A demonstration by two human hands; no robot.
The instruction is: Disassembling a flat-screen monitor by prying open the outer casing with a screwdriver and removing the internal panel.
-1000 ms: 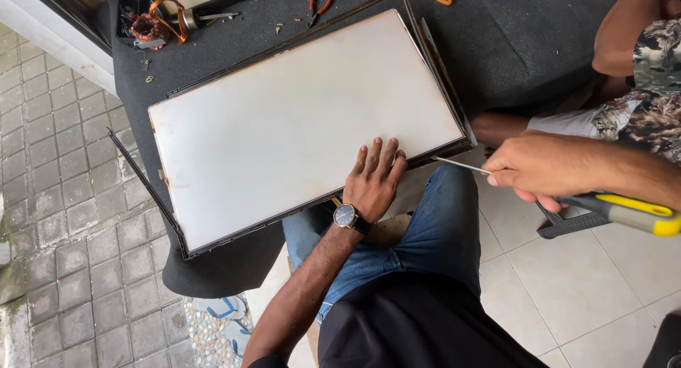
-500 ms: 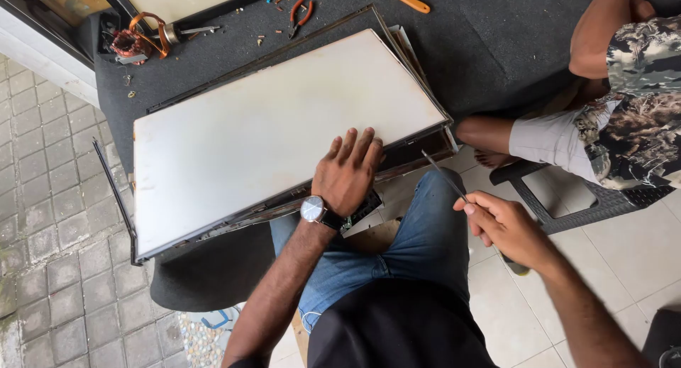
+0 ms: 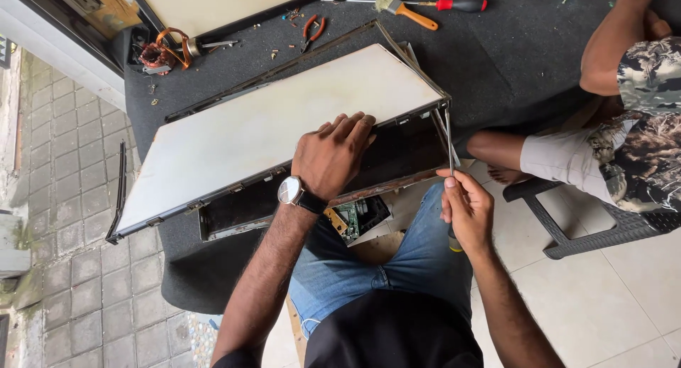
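Head view: looks straight down on a seated person's lap, both forearms reaching forward to a flat screen assembly.
Right hand (image 3: 464, 208): closed in a pinch on the lower end of a thin metal tool (image 3: 450, 142); the shaft stands nearly upright along the panel's right near corner.
Left hand (image 3: 332, 155): fingers curled over the near edge of the white panel (image 3: 277, 123), gripping it; a wristwatch (image 3: 291, 190) sits on the wrist.
White panel: large, pale, rectangular; its near long edge is raised off the frame, its far edge lies lower, so it tilts away.
Frame (image 3: 397, 171): a shallow dark tray under the panel, open along the near side; inside shows only dark backing, with a rusty lip along the near rim.
Circuit board (image 3: 358, 217): green, just under the frame's near edge, above the knees.
Open room: pale floor tiles to the right of the lap; grey paving to the left.
Dark mat (image 3: 496, 63): covers the floor beyond and around the panel; bare stretches right of the panel.
Loose strip (image 3: 120, 190): thin, black, lying on the paving by the panel's left corner.
Other person (image 3: 638, 105): sits at the right on a dark plastic chair (image 3: 567, 226), bare leg close to the panel's right corner.
Far edge: red-handled pliers (image 3: 312, 31), a copper coil (image 3: 159, 52), an orange-handled brush (image 3: 408, 9), a red-handled screwdriver (image 3: 461, 4) and small screws scattered on the mat.
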